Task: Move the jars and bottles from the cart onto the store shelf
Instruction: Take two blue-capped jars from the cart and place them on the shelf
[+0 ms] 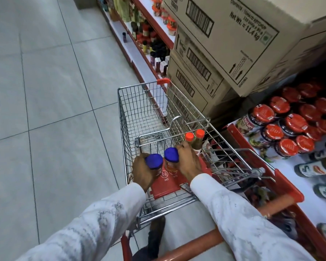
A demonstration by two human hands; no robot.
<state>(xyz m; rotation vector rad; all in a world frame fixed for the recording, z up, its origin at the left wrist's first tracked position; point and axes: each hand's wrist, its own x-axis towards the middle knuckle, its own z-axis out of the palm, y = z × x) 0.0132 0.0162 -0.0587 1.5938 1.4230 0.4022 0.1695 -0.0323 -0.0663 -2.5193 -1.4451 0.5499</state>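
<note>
Left hand gripping one blue-capped jar, right hand closed round the second, both at the cart child seat's near edge; two orange-capped bottles just beyond

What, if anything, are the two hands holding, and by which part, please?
The left hand grips a blue-lidded jar around its body under the lid. The right hand rests against a second blue-lidded jar; a full grip cannot be told.

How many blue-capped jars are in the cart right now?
2, both in the cart's child seat: one jar gripped by the left hand, the other jar against the right hand. None visible elsewhere; hands might hide more.
</note>
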